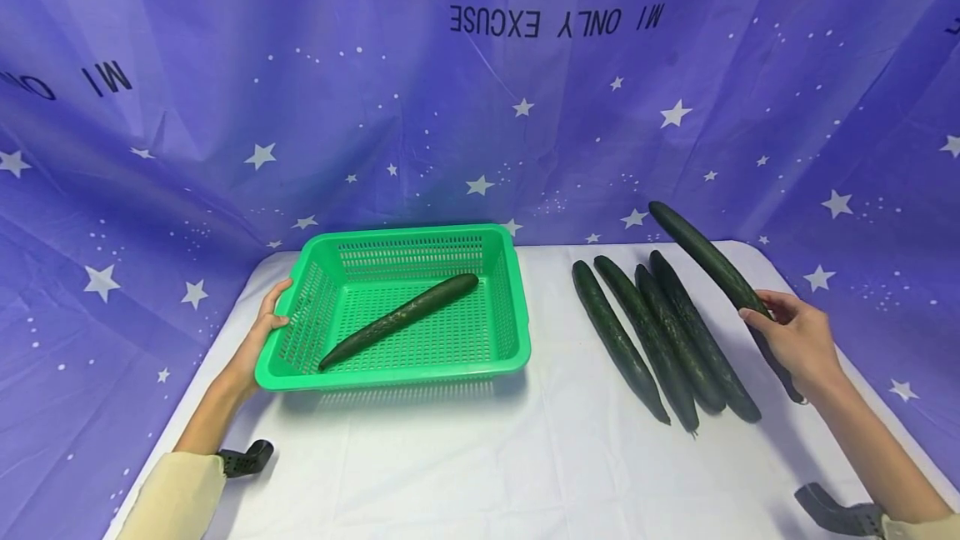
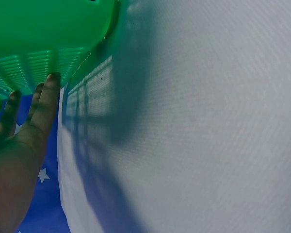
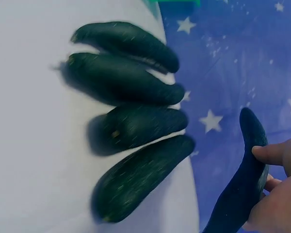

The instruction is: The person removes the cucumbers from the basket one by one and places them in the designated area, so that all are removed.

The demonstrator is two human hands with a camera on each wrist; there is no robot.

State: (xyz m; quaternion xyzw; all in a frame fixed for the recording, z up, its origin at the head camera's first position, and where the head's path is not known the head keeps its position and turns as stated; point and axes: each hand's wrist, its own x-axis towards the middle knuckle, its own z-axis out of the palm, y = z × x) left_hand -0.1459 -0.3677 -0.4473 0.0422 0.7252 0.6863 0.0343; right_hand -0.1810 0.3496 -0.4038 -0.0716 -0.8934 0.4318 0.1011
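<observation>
My right hand (image 1: 802,344) pinches a long dark green cucumber (image 1: 705,252) near its lower part. The cucumber slants up and to the left, above the table; in the right wrist view the thumb (image 3: 267,155) presses along its side. At the left, my left hand (image 1: 255,344) touches the side of a green plastic basket (image 1: 393,373). Its fingers (image 2: 48,99) lie fairly straight against the slotted wall in the left wrist view. One cucumber (image 1: 401,319) lies diagonally on the basket's floor. Several more cucumbers (image 1: 618,340) lie side by side on the table, left of my right hand.
A white cloth (image 1: 450,465) covers the table. Behind it and at both sides hangs a purple-blue curtain (image 1: 420,132) with stars and lettering. A black wrist mount (image 1: 247,461) sticks out from the left wrist, and another (image 1: 836,511) from the right.
</observation>
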